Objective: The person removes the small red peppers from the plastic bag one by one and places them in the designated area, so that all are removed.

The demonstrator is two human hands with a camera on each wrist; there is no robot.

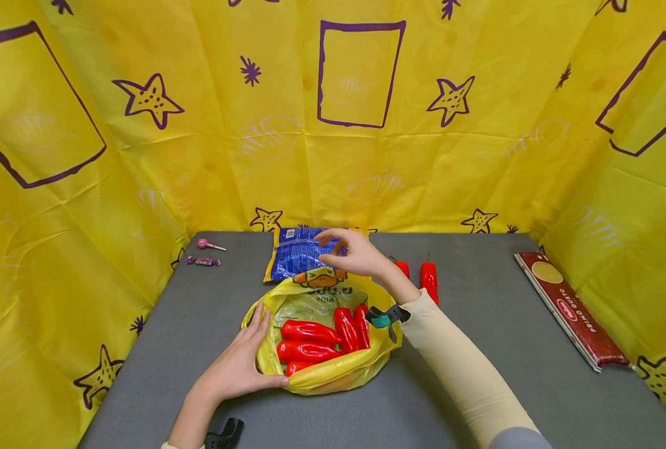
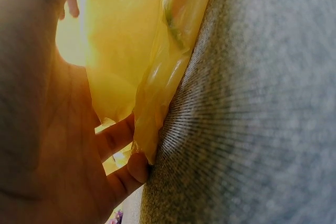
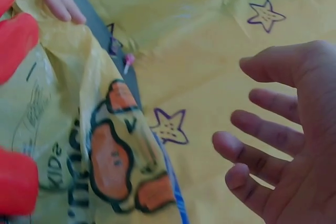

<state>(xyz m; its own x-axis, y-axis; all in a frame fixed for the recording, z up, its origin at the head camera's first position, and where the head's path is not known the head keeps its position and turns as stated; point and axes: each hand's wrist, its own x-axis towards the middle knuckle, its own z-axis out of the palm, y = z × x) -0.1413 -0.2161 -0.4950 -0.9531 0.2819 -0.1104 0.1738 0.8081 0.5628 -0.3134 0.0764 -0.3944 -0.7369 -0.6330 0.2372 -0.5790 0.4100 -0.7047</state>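
Observation:
A yellow plastic bag [image 1: 333, 381] with a printed cartoon figure stands with its mouth open in the middle of the table. Inside lie several long red peppers [image 1: 310, 332], glossy and partly overlapping. My left hand [image 1: 242, 365] rests against the bag's left side, fingers spread along the rim and thumb at its front edge; the left wrist view shows its fingers [image 2: 123, 135] touching the thin plastic. Over the bag's far rim, my right hand [image 1: 355, 252] hovers with loosely bent fingers and nothing in them. Behind it lies a blue packet [image 1: 296, 255] with yellow edges.
Two more red peppers [image 1: 429, 280] lie behind the bag on the right, one partly hidden by my right arm. A dark red pasta packet [image 1: 571, 308] is at the right edge. A pink lollipop [image 1: 204, 243] and a purple wrapped candy [image 1: 203, 261] lie far left.

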